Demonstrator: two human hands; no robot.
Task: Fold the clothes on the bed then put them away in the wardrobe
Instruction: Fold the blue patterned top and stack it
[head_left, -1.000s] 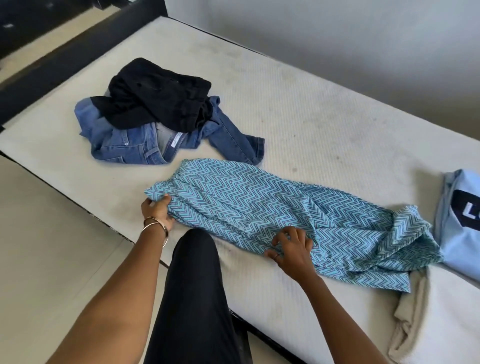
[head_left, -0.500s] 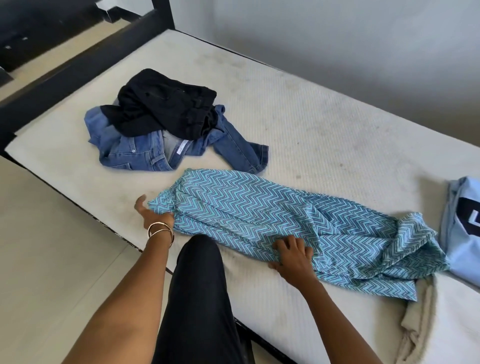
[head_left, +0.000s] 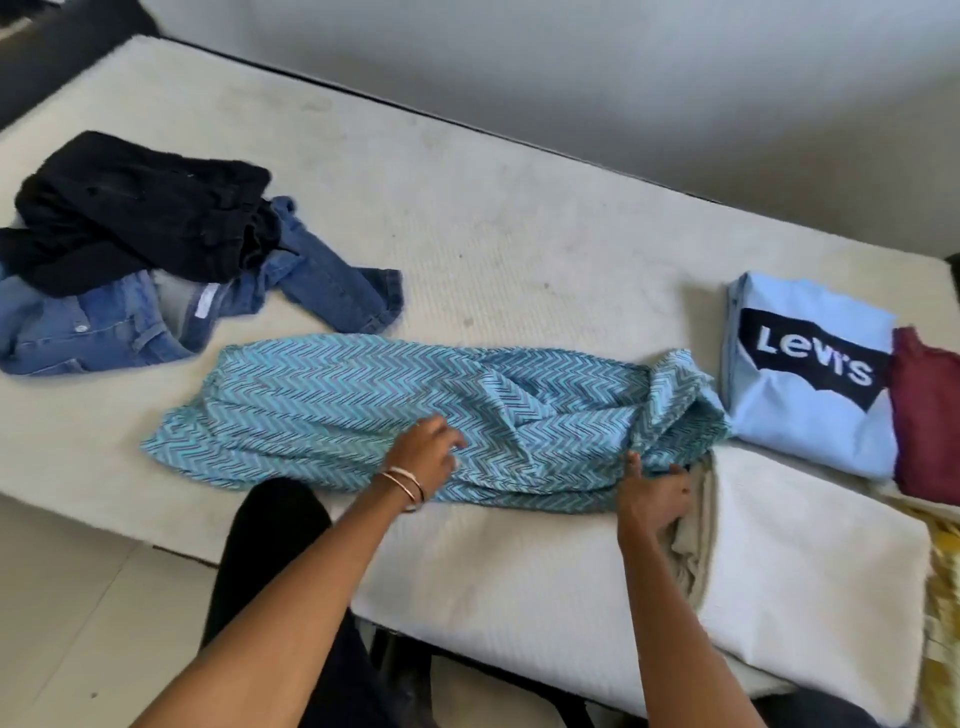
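Nearest the viewer, a dark-clad leg (head_left: 270, 545) stands against the edge of the bed (head_left: 519, 270), whose bare off-white mattress fills most of the view. Two bare arms reach forward over it. The left hand (head_left: 423, 452), with two thin bangles (head_left: 408, 480) at the wrist, rests on the middle of a teal garment (head_left: 337, 410), fingers fairly straight and slightly blurred, its grip loose and holding nothing. The right hand (head_left: 652, 493) pinches the near edge of the same garment towards its right end, fingers curled into the cloth. The garment (turquoise with fine dark zigzag stripes) lies lengthwise along the near side of the bed, flat at the left, bunched and creased at the right. Just right of it lies a folded pale blue T-shirt (head_left: 805, 415) with a black Levi's logo, touching a maroon cloth (head_left: 924, 415). A cream fabric (head_left: 696, 530) lies crumpled beside the right hand. Further back on the left, blue jeans (head_left: 104, 327) lie unfolded with a black garment (head_left: 140, 208) heaped on top.
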